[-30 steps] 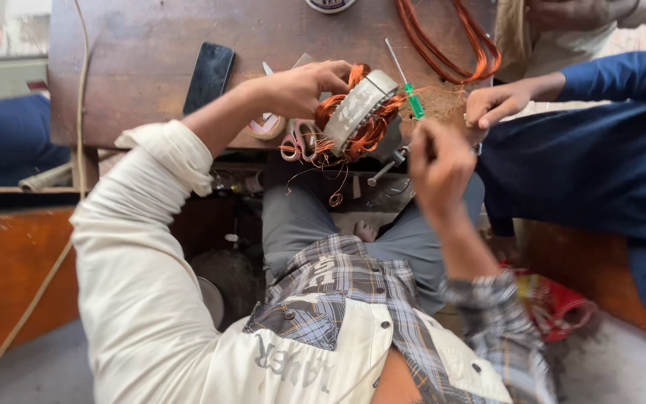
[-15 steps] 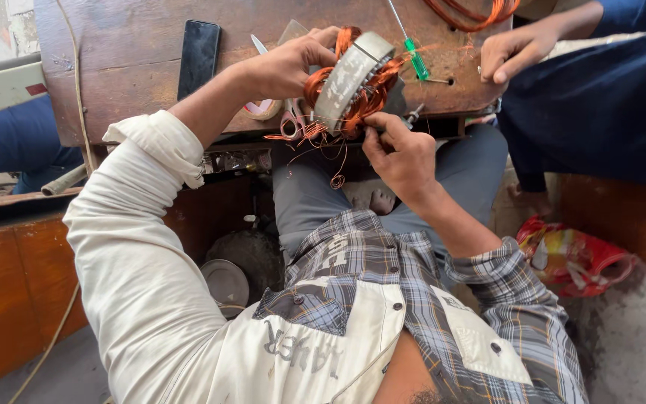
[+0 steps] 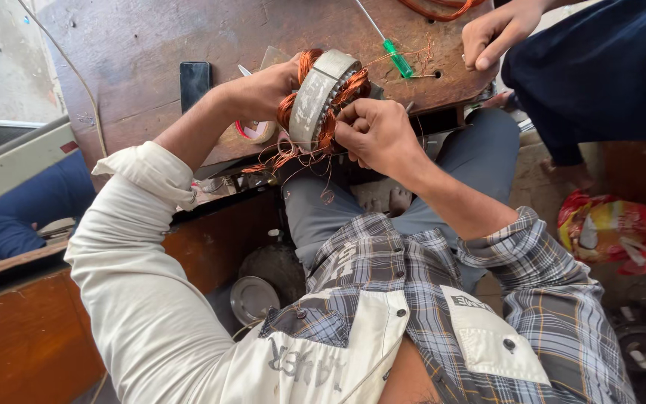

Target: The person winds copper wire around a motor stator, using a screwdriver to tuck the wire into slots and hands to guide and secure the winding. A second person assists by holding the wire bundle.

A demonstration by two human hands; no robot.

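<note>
The left hand (image 3: 267, 88) is wrapped around the far side of a motor stator (image 3: 323, 97), a grey metal ring wound with copper wire, and holds it on edge just above the near rim of the dark wooden worktop (image 3: 136, 52). The right hand (image 3: 375, 135) is closed narrow against the ring's near face, its fingertips pinched on the copper windings (image 3: 351, 88) (exactly which strand they grip is hard to tell at this angle). Loose copper strands (image 3: 293, 161) hang tangled below the ring, over the person's lap.

On the worktop, a black phone (image 3: 195, 82) lies flat to the left of the left hand, well apart from the stator. A roll of tape (image 3: 257, 132) sits just under the left wrist. A green-handled screwdriver (image 3: 390, 51) lies beyond the stator, its tip pointing away. Another person's hand (image 3: 496, 31), coming from a dark blue sleeve (image 3: 600, 67), rests on the worktop's far right corner. A red bag (image 3: 622, 230) lies on the floor to the right
</note>
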